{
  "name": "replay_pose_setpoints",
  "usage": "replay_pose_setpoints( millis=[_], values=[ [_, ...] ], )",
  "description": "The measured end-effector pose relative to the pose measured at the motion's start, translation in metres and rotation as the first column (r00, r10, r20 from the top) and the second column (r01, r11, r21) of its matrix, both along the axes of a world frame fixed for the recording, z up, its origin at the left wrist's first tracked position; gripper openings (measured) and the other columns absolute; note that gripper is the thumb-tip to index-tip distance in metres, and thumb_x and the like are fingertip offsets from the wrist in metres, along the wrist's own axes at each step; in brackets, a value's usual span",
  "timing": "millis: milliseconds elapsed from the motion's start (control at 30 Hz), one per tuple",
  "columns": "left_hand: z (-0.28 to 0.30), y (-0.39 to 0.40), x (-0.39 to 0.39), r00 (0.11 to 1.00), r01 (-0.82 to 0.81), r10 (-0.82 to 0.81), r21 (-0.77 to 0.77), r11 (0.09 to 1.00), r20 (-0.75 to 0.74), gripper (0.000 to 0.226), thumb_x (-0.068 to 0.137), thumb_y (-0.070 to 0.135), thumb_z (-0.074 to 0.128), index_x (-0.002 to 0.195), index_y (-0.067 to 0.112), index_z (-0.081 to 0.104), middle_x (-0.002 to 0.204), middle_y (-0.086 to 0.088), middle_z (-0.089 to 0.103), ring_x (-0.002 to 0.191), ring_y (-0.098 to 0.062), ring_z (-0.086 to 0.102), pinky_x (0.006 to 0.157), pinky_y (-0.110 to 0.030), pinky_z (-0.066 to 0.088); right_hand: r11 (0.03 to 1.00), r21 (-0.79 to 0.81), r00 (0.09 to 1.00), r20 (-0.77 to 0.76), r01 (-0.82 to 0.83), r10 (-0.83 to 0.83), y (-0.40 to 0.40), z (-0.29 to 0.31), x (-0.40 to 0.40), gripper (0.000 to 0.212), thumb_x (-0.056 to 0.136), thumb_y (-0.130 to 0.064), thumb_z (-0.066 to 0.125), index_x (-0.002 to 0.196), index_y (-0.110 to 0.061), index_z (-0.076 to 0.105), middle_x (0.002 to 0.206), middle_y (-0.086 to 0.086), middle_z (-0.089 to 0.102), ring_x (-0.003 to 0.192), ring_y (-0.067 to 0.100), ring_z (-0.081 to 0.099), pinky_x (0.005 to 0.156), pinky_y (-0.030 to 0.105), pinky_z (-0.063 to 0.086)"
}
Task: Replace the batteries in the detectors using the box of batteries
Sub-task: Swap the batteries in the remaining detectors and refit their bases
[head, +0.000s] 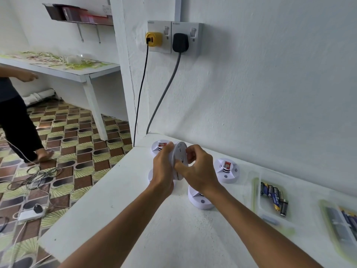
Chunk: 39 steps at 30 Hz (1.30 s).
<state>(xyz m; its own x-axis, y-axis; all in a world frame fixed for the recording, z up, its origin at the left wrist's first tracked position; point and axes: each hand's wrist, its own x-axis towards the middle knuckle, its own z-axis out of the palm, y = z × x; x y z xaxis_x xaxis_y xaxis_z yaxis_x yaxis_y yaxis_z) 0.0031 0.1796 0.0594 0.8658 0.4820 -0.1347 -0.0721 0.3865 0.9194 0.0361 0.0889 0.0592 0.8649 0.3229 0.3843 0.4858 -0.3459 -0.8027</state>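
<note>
We hold a round white detector (180,151) on edge above the white table (119,209), our left hand (164,171) curled round its rim from the left and our right hand (199,171) pinching at its face with thumb and bent fingers. Just beyond our left fingertips lies a second detector (161,146) showing a red label, a third detector (227,170) sits right of our right knuckles, and a fourth detector (200,200) rests under our right wrist. Well to the right of our fingers a clear box of batteries (273,198) lies open.
</note>
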Motion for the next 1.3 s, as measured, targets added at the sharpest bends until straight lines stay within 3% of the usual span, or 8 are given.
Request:
replay_pose_setpoints(
  millis=[200, 433, 600, 700, 800, 1000, 1167, 1300],
  values=[
    [-0.001, -0.002, 0.000, 0.999, -0.033, 0.032, 0.046, 0.998, 0.021, 0.029, 0.098, 0.037, 0.041, 0.100, 0.018, 0.064, 0.091, -0.011, 0.066, 0.089, -0.027, 0.064, 0.080, -0.043, 0.055, 0.999, 0.005, 0.999, -0.042, 0.032, -0.032, 0.002, -0.003, 0.000, 0.052, 0.055, -0.059, 0.054, 0.090, -0.020, 0.054, 0.075, -0.013, 0.055, 0.064, -0.001, 0.052, 0.054, 0.005, 0.039],
    [-0.004, -0.001, 0.000, 1.000, -0.018, 0.018, 0.077, 0.997, 0.009, 0.030, 0.099, 0.035, 0.040, 0.093, 0.020, 0.064, 0.087, -0.008, 0.067, 0.083, -0.023, 0.064, 0.068, -0.035, 0.055, 1.000, -0.010, 0.994, -0.103, 0.029, -0.030, 0.002, -0.007, 0.003, 0.058, 0.052, -0.062, 0.054, 0.090, -0.018, 0.055, 0.078, -0.009, 0.057, 0.065, 0.001, 0.052, 0.055, 0.007, 0.041],
    [0.002, 0.011, 0.000, 0.996, 0.087, -0.090, -0.102, 0.991, -0.026, 0.046, 0.097, 0.041, 0.037, 0.080, 0.014, 0.071, 0.076, -0.011, 0.070, 0.069, -0.022, 0.067, 0.069, -0.037, 0.050, 1.000, 0.003, 0.965, -0.261, -0.027, 0.027, -0.009, -0.002, 0.014, 0.027, 0.083, -0.038, 0.069, 0.086, -0.013, 0.061, 0.075, -0.006, 0.059, 0.067, 0.007, 0.053, 0.053, 0.010, 0.040],
    [0.001, 0.013, 0.003, 0.992, 0.129, -0.129, -0.129, 0.983, 0.006, 0.057, 0.098, 0.041, 0.031, 0.069, 0.021, 0.075, 0.073, -0.010, 0.071, 0.071, -0.026, 0.066, 0.080, -0.045, 0.045, 0.997, 0.063, 0.906, -0.418, -0.035, 0.058, -0.012, 0.005, 0.022, 0.046, 0.085, -0.049, 0.059, 0.087, -0.003, 0.066, 0.084, 0.016, 0.069, 0.072, 0.026, 0.061, 0.051, 0.024, 0.040],
    [0.002, 0.011, 0.004, 0.986, 0.164, -0.164, -0.127, 0.978, 0.010, 0.059, 0.097, 0.041, 0.031, 0.066, 0.022, 0.077, 0.071, -0.009, 0.072, 0.069, -0.025, 0.066, 0.081, -0.045, 0.044, 0.996, 0.083, 0.893, -0.446, -0.023, 0.058, -0.014, 0.009, 0.023, 0.040, 0.089, -0.037, 0.059, 0.086, 0.002, 0.067, 0.090, 0.025, 0.068, 0.069, 0.034, 0.059, 0.046, 0.029, 0.040],
    [-0.004, 0.016, 0.004, 0.977, 0.203, -0.205, -0.052, 0.978, -0.059, 0.042, 0.097, 0.041, 0.036, 0.096, 0.013, 0.067, 0.081, -0.011, 0.072, 0.077, -0.027, 0.065, 0.068, -0.037, 0.049, 0.991, 0.133, 0.848, -0.522, -0.023, 0.090, -0.021, 0.004, 0.014, 0.025, 0.093, -0.022, 0.058, 0.089, -0.001, 0.070, 0.089, 0.014, 0.072, 0.082, 0.025, 0.069, 0.047, 0.026, 0.046],
    [-0.003, 0.013, -0.001, 0.978, 0.190, -0.184, 0.048, 0.981, -0.097, 0.037, 0.096, 0.043, 0.040, 0.097, 0.017, 0.067, 0.088, -0.013, 0.070, 0.076, -0.026, 0.064, 0.068, -0.036, 0.049, 0.977, 0.209, 0.833, -0.548, 0.048, 0.076, -0.022, 0.002, 0.001, 0.024, 0.092, -0.019, 0.058, 0.089, 0.001, 0.068, 0.089, 0.015, 0.071, 0.079, 0.018, 0.066, 0.046, 0.024, 0.047],
    [0.000, 0.005, -0.013, 0.978, 0.179, -0.155, 0.182, 0.967, -0.141, 0.035, 0.095, 0.044, 0.042, 0.096, 0.018, 0.067, 0.086, -0.009, 0.070, 0.079, -0.023, 0.065, 0.072, -0.036, 0.050, 0.963, 0.270, 0.763, -0.624, 0.008, 0.169, -0.025, 0.004, -0.013, 0.033, 0.097, -0.031, 0.051, 0.102, -0.002, 0.067, 0.098, 0.012, 0.069, 0.092, 0.018, 0.066, 0.063, 0.031, 0.058]
  ],
)
